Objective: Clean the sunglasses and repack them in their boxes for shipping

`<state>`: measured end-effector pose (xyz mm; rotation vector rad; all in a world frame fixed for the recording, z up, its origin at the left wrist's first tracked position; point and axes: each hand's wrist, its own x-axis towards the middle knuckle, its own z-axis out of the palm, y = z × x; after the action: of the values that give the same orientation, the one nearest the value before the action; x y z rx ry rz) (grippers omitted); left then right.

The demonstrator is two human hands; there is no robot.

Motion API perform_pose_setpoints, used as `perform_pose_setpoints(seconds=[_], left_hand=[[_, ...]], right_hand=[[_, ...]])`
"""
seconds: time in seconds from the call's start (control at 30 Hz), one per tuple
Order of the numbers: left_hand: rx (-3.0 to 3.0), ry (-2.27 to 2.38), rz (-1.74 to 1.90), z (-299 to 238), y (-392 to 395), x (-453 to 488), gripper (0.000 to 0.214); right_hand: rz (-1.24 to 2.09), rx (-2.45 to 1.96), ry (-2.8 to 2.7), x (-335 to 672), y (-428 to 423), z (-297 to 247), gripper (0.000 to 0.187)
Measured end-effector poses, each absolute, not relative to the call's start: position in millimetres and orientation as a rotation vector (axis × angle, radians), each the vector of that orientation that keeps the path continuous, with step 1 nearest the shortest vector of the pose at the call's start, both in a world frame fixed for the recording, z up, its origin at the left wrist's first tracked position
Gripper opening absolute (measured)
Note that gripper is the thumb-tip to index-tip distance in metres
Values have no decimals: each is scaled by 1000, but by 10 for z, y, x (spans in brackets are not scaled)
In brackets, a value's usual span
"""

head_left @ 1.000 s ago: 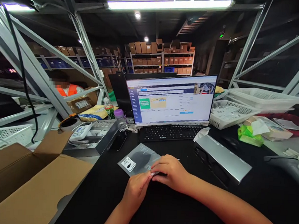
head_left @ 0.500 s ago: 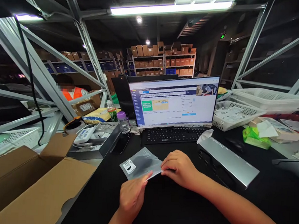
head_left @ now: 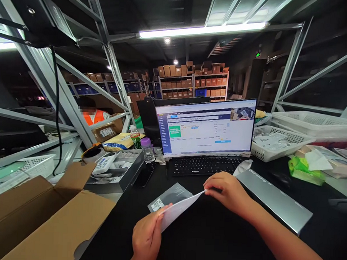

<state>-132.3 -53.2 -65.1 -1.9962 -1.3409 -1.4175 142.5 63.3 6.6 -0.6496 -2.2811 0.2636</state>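
Note:
A white paper slip (head_left: 179, 209) is stretched between my two hands just above the black desk. My left hand (head_left: 147, 235) pinches its lower left end and my right hand (head_left: 227, 191) pinches its upper right corner. Behind the slip a flat grey plastic pouch (head_left: 170, 196) with a white barcode label lies on the desk. A black keyboard (head_left: 204, 166) and a lit monitor (head_left: 205, 126) stand right behind my hands.
An open cardboard box (head_left: 43, 220) fills the lower left. A long silver box (head_left: 274, 199) lies right of my right hand. White baskets (head_left: 279, 140) and a green packet (head_left: 304, 172) sit at the right. A bottle (head_left: 147, 148) and a tray of items are left of the monitor. A person in an orange vest sits behind the rack.
Both hands moved from the pouch's edge and drew apart. A white slip has come up and is now held taut between them; the pouch lies flat behind.

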Motion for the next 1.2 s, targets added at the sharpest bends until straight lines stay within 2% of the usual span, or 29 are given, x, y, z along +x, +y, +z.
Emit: perform_pose_setpoints(seconds=[0.07,0.13,0.23,0.37,0.43,0.53,0.73,0.93,1.03,1.13,1.17,1.2], left_hand=[[-1923,-1622,-1453,-654,-468,-1331,25],[-1756,-1877,-1481,-649,-417,-1316,33],[-1475,-1775,-1469,-590,-422,-1232,50],[-1733,-1308,-1172,-353,-567,-1008,41],[-1989,-1304,-1034,-204,-622,-885,31],[-2318,-1416,-1061,-42,-630,-751,10],[-2327,-1578,-1080,-46,-699,-790,21],[-2209,-1841,-1057,-243,-1039,-1231,26],[-2288,-1912,-1072,-310,-1129,-1295,14],[-2332,-1875,-1171,-285,-1111,-1183,51],[-2355,-1864,-1196,-254,-1088,-1124,54],[-2374,-1865,-1210,-217,-1060,-1063,47]], right_hand=[[342,-638,-2215,1396,615,39,5],[440,-608,-2122,1338,594,-24,3],[450,-598,-2015,1207,536,-162,14],[508,-702,-1984,1037,394,-300,31],[533,-682,-2012,995,314,-310,33],[510,-567,-2102,1000,225,-257,30],[562,-654,-2240,1172,327,-48,37],[467,-847,-2167,1320,595,91,29],[365,-714,-2245,1278,557,53,28],[332,-640,-2280,1237,464,7,27],[337,-637,-2286,1236,441,3,27],[337,-640,-2292,1243,424,6,26]])
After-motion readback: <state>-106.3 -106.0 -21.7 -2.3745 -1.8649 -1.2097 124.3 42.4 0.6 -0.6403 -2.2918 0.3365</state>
